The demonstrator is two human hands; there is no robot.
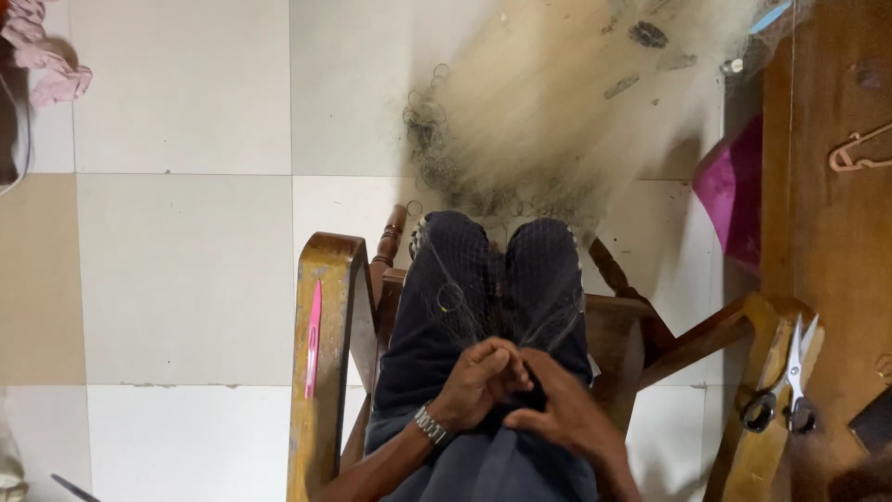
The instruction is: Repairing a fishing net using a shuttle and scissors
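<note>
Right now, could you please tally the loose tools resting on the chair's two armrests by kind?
Pink pen-like tool on one armrest: 1
Scissors on the other armrest: 1
Total: 2

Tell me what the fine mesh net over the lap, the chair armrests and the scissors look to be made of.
Fine mesh net: thin pale filament, likely nylon, translucent, edged with small dark rings. Chair armrests: varnished brown wood, glossy with worn patches. Scissors: bright steel blades, black handles, probably plastic. Left hand and right hand pinch the net.
</note>
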